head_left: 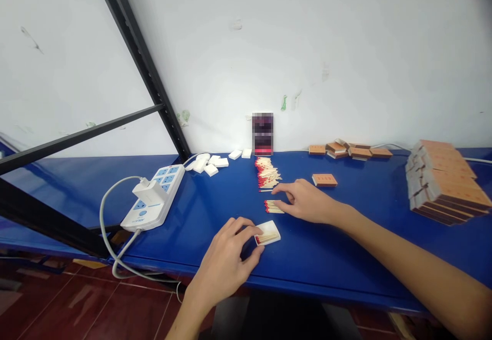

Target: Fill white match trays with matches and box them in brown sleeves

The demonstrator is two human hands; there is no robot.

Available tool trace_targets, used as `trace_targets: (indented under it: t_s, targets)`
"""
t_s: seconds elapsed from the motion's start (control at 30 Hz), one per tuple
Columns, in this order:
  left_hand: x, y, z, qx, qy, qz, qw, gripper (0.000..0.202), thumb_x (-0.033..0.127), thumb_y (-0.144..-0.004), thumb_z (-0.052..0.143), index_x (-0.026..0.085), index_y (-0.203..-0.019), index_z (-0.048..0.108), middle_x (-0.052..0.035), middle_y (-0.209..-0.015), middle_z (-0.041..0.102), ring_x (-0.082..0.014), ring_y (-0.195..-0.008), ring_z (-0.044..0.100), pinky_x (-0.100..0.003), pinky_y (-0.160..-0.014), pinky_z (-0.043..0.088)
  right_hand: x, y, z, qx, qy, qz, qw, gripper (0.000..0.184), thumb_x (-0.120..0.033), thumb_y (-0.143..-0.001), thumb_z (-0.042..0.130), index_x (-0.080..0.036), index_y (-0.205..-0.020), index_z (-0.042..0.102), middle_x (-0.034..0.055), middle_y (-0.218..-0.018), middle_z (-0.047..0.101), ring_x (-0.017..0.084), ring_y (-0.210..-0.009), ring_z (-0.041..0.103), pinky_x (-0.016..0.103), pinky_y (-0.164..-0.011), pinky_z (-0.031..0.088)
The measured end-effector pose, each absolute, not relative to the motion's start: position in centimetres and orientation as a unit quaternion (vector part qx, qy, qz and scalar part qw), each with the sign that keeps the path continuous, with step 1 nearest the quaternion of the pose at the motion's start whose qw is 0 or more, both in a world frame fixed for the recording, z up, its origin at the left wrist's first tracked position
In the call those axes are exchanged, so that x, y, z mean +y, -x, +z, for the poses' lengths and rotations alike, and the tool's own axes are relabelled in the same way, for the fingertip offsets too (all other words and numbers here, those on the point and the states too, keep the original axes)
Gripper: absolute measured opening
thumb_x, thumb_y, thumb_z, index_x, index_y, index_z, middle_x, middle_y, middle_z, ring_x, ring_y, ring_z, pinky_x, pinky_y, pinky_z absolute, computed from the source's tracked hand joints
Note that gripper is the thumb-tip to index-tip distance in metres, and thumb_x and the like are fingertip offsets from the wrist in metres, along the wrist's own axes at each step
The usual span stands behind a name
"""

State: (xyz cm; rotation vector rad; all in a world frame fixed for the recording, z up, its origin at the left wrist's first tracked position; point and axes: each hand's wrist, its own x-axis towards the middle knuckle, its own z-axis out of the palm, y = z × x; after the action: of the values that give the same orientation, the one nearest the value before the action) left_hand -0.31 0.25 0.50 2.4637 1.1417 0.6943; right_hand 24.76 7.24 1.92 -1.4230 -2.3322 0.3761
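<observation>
My left hand (230,253) grips the left end of a small white matchbox tray (273,228), thumb on the near side and fingers on the far side. Several red-headed matches (268,238) lie in that tray. Farther off, my right hand (307,200) has thumb and index finger apart at a short row of matches (271,206); the thumb tip is at the row's right end. I see nothing held between those fingers. Just beyond, a larger heap of matches (268,172) lies with most red heads to the left.
Several white trays (221,162) lie at the back left, beside a power strip (169,181) with a plugged-in charger (149,190). Orange matchbox sleeves (359,152) lie at the back right, one matchbox (325,180) nearer. Stacked matchboxes (446,181) stand far right. A black metal frame (142,58) rises left.
</observation>
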Motion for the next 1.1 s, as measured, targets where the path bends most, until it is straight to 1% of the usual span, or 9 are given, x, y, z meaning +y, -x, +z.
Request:
trace_targets:
  t_s: [0.07, 0.13, 0.23, 0.4, 0.6, 0.7, 0.8, 0.9, 1.1]
  targets:
    - [0.2, 0.3, 0.6, 0.403, -0.866, 0.240, 0.174, 0.026, 0.018, -0.095, 0.060, 0.027, -0.119, 0.061, -0.0030, -0.117, 0.063, -0.0227, -0.105, 0.059, -0.040, -0.099, 0.047, 6.7, -24.8, 2.2, -0.854, 0.477, 0.092, 0.185, 0.037, -0.039, -0.092, 0.056, -0.018, -0.120, 0.069, 0.0076, -0.086, 0.067, 0.021, -0.079, 0.061, 0.034, -0.075, 0.046]
    - [0.2, 0.3, 0.7, 0.403, -0.866, 0.236, 0.177, 0.033, 0.018, -0.095, 0.060, 0.028, -0.127, 0.056, -0.0029, -0.119, 0.063, -0.0231, -0.107, 0.059, -0.041, -0.102, 0.045, 6.3, -24.8, 2.4, -0.878, 0.443, 0.053, 0.174, 0.043, -0.038, -0.093, 0.053, -0.017, -0.130, 0.063, 0.0136, -0.110, 0.064, 0.027, -0.100, 0.059, 0.040, -0.087, 0.047]
    - [0.2, 0.3, 0.8, 0.408, -0.865, 0.233, 0.175, 0.040, 0.019, -0.095, 0.060, 0.028, -0.134, 0.051, -0.0035, -0.120, 0.063, -0.0243, -0.107, 0.058, -0.042, -0.100, 0.046, 5.8, -24.6, 2.5, -0.902, 0.411, 0.034, 0.125, 0.042, -0.032, -0.096, 0.048, -0.016, -0.133, 0.059, 0.0163, -0.122, 0.058, 0.029, -0.109, 0.056, 0.045, -0.095, 0.047]
    - [0.3, 0.3, 0.6, 0.406, -0.866, 0.235, 0.173, 0.033, 0.020, -0.096, 0.060, 0.027, -0.128, 0.058, -0.0045, -0.119, 0.063, -0.0243, -0.106, 0.058, -0.039, -0.095, 0.048, 5.7, -24.1, 1.9, -0.919, 0.388, -0.028, 0.059, 0.034, -0.022, -0.101, 0.039, -0.013, -0.123, 0.064, 0.0173, -0.118, 0.060, 0.028, -0.103, 0.057, 0.044, -0.092, 0.046]
    - [0.4, 0.3, 0.4, 0.405, -0.867, 0.236, 0.167, 0.020, 0.021, -0.096, 0.060, 0.026, -0.114, 0.066, -0.0035, -0.115, 0.062, -0.0229, -0.103, 0.060, -0.039, -0.096, 0.048, 5.6, -23.6, 1.7, -0.916, 0.394, -0.079, 0.012, 0.033, -0.003, -0.095, 0.041, -0.009, -0.116, 0.066, 0.0158, -0.112, 0.062, 0.023, -0.094, 0.058, 0.037, -0.084, 0.046]
    - [0.4, 0.3, 0.5, 0.404, -0.865, 0.242, 0.174, 0.016, 0.021, -0.096, 0.059, 0.026, -0.109, 0.065, -0.0027, -0.113, 0.063, -0.0221, -0.101, 0.060, -0.039, -0.096, 0.048, 5.5, -23.4, 1.9, -0.914, 0.397, -0.085, 0.004, 0.031, -0.004, -0.094, 0.044, -0.012, -0.110, 0.069, 0.0132, -0.106, 0.063, 0.022, -0.092, 0.059, 0.035, -0.081, 0.043]
    - [0.4, 0.2, 0.5, 0.403, -0.863, 0.245, 0.182, 0.017, 0.019, -0.095, 0.060, 0.026, -0.110, 0.063, -0.0021, -0.113, 0.063, -0.0218, -0.102, 0.059, -0.038, -0.096, 0.047, 5.4, -23.4, 2.2, -0.915, 0.393, -0.089, 0.002, 0.029, -0.004, -0.093, 0.047, -0.014, -0.106, 0.071, 0.0113, -0.101, 0.065, 0.022, -0.089, 0.060, 0.034, -0.078, 0.040]
    - [0.3, 0.3, 0.4, 0.401, -0.863, 0.244, 0.185, 0.019, 0.018, -0.095, 0.060, 0.026, -0.113, 0.061, -0.0018, -0.114, 0.062, -0.0214, -0.103, 0.058, -0.039, -0.099, 0.044, 5.4, -23.4, 2.2, -0.918, 0.384, -0.102, 0.009, 0.025, -0.004, -0.093, 0.050, -0.014, -0.104, 0.070, 0.0098, -0.098, 0.066, 0.022, -0.088, 0.060, 0.034, -0.077, 0.037]
    - [0.4, 0.2, 0.5, 0.406, -0.862, 0.239, 0.185, 0.020, 0.019, -0.096, 0.060, 0.027, -0.113, 0.058, -0.0009, -0.115, 0.062, -0.0222, -0.103, 0.056, -0.037, -0.094, 0.044, 5.4, -23.1, 1.3, -0.914, 0.374, -0.153, 0.027, 0.019, -0.004, -0.092, 0.051, -0.012, -0.100, 0.066, 0.0098, -0.096, 0.066, 0.023, -0.086, 0.059, 0.033, -0.074, 0.035]
